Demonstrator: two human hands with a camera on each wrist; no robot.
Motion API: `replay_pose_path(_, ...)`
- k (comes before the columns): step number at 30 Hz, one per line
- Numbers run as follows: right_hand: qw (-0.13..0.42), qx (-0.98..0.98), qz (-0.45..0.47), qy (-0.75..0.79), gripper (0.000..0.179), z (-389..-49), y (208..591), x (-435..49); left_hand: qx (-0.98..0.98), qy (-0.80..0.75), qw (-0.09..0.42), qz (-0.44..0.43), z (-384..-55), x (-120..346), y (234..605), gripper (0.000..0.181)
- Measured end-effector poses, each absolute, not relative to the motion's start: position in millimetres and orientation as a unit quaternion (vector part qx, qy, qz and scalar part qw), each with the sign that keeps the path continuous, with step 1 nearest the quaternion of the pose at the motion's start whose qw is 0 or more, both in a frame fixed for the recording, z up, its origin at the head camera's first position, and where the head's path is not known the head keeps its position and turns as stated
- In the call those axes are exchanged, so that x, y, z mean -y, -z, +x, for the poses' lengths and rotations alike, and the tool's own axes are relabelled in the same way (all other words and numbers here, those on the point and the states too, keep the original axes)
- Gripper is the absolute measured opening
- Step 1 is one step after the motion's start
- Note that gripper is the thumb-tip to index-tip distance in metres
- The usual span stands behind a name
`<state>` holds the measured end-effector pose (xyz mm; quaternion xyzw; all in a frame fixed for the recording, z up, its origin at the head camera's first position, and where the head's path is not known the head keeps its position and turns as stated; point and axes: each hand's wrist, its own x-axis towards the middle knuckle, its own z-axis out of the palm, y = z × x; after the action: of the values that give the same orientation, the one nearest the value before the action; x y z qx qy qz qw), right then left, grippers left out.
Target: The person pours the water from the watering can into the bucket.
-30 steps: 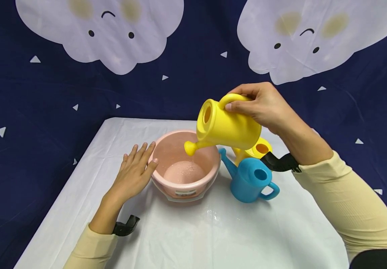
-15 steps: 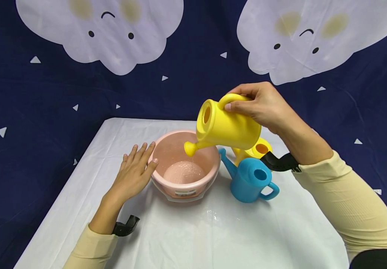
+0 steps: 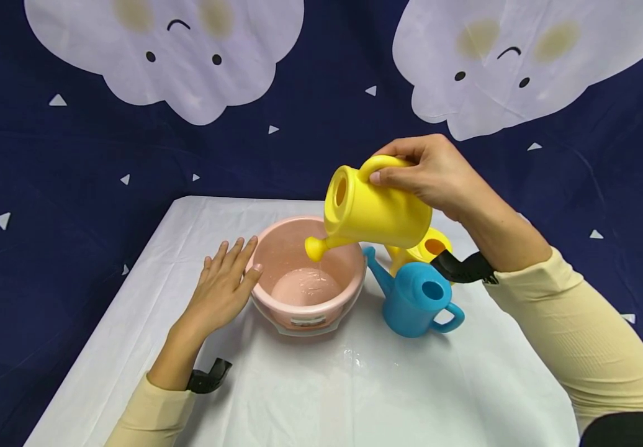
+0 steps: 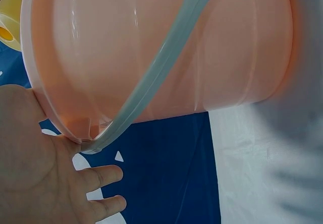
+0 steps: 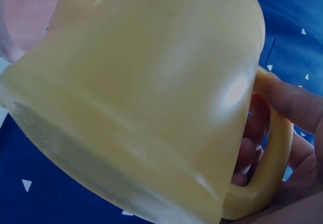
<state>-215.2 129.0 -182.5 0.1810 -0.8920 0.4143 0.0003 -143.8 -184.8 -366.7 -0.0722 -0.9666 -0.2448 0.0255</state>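
Observation:
My right hand (image 3: 430, 174) grips the handle of a yellow watering can (image 3: 383, 214), which is tilted with its spout down over a pink bucket (image 3: 282, 307). A thin trickle of water falls from the spout's rose into the bucket, where some water lies at the bottom. In the right wrist view the fingers curl round the can's handle (image 5: 280, 153). My left hand (image 3: 223, 288) rests with straight, spread fingers against the bucket's left rim. The left wrist view shows the bucket's grey carrying handle (image 4: 156, 72) hanging along its side, close to that hand.
Just right of the bucket stands a blue watering can (image 3: 413, 304), its spout toward the bucket. A second yellow watering can (image 3: 433, 245) is partly hidden behind it. Water drops (image 3: 355, 359) lie on the white tablecloth (image 3: 321, 397). A dark blue cloud-patterned cloth hangs behind.
The tilted yellow watering can has shifted very slightly left with my right hand. Water keeps trickling into the bucket. My left hand stays put at the rim.

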Motion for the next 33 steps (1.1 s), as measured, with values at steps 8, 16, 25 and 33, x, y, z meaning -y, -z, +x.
replay_pose_path(8,-0.005,0.887,0.176,-0.427,0.029,-214.2,182.4,-129.8,0.967,0.244,0.023,-0.072,-144.0,183.8,366.1,0.059)
replay_pose_path(16,-0.003,0.892,0.174,-0.417,0.029,-214.4,183.1,-131.6,0.968,0.241,0.024,-0.07,-143.7,183.4,366.4,0.06)
replay_pose_path(25,0.006,0.894,0.179,-0.412,0.027,-215.9,184.4,-132.8,0.968,0.24,0.022,-0.07,-143.8,183.4,365.9,0.06)
replay_pose_path(33,0.008,0.89,0.18,-0.418,0.026,-214.7,183.7,-133.6,0.967,0.242,0.024,-0.07,-143.7,183.4,365.5,0.06)
